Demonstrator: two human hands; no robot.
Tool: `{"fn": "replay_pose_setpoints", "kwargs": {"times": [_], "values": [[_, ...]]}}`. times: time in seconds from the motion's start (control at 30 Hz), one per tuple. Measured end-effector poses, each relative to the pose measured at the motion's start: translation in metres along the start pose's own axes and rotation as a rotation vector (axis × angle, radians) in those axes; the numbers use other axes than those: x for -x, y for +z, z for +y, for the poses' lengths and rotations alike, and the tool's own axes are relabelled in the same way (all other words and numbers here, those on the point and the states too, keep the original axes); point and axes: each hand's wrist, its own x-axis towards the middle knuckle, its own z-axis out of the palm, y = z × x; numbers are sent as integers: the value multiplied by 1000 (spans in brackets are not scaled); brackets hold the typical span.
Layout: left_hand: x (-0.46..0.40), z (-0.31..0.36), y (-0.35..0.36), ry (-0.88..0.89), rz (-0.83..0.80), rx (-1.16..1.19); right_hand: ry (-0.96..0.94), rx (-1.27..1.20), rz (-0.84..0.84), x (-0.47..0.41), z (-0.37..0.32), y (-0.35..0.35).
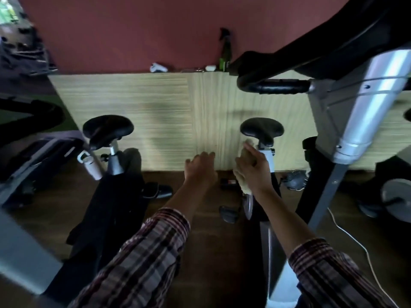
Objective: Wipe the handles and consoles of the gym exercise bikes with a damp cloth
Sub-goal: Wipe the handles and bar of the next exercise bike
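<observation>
My right hand (252, 166) holds a pale yellowish cloth (243, 156), which sticks out above and below the hand, just below and left of the black saddle (262, 129) of the right exercise bike. My left hand (200, 166) reaches forward between the two bikes with fingers relaxed, holding nothing. A black handle (273, 86) and a silver post (369, 103) of the right bike loom at upper right. A second bike with a black saddle (108, 127) stands at left. The picture is blurred.
A wood-panelled low wall (155, 112) runs behind the bikes, with a spray bottle (225, 50) and small white objects (158, 67) on its ledge under a red wall. Pedals (229, 213) and a white cable (355, 241) lie on the dark floor. More gym machines stand at left.
</observation>
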Motion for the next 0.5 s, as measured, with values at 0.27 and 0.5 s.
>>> {"fn": "replay_pose_setpoints", "kwargs": {"times": [0.27, 0.5], "values": [[-32, 18, -75, 289, 197, 48, -236, -14, 350, 8, -82, -17], [-34, 46, -134, 493, 399, 152, -512, -17, 649, 30, -144, -30]]}}
